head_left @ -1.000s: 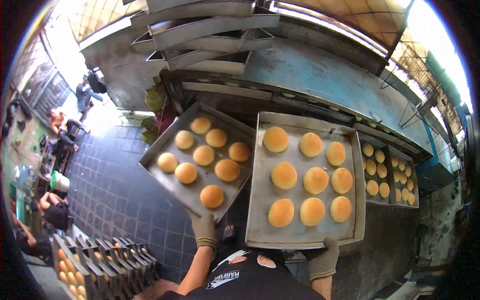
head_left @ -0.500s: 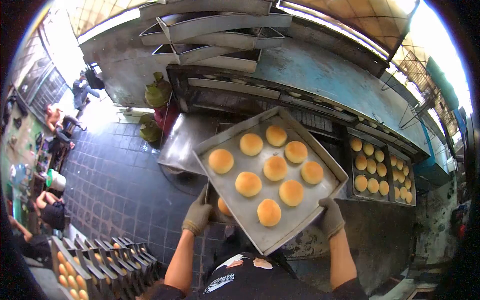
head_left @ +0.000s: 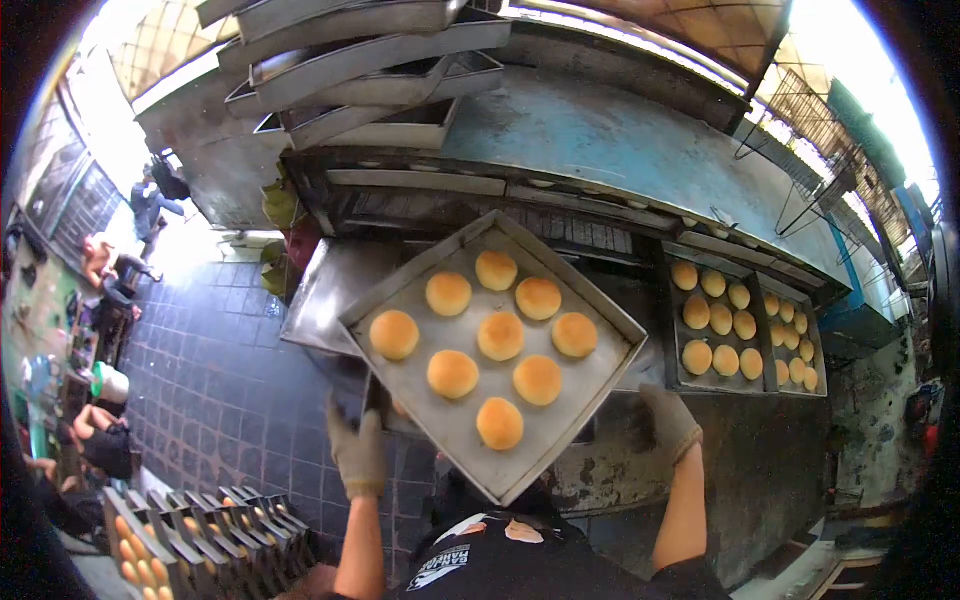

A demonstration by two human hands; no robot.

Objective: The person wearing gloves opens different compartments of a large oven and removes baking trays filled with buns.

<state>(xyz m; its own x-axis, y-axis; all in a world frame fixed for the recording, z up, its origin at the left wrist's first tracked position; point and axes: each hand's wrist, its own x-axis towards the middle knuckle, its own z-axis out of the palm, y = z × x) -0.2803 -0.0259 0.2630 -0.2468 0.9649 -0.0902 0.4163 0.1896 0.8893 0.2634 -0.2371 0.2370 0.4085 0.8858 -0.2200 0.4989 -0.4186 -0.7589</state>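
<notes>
In front of me a square metal tray lies turned like a diamond, bearing several round golden-brown buns. Beneath its left corner shows part of another tray; most of that one is hidden. My left hand, in a knitted glove, is open just left of the lower tray, thumb and fingers apart. To the right of the upper tray, clear of its edge, is my gloved right hand. Its fingers are somewhat blurred but look stretched out, with nothing in them.
Two trays of buns stand at the right by the long oven. Empty trays are stacked on top. A metal table is beside gas cylinders. Bun-filled trays stand lower left; people sit far left.
Both hands have let go of the tray and moved apart from it, left hand leftward and down. The tray of buns now sits further left in view and is turned slightly.
</notes>
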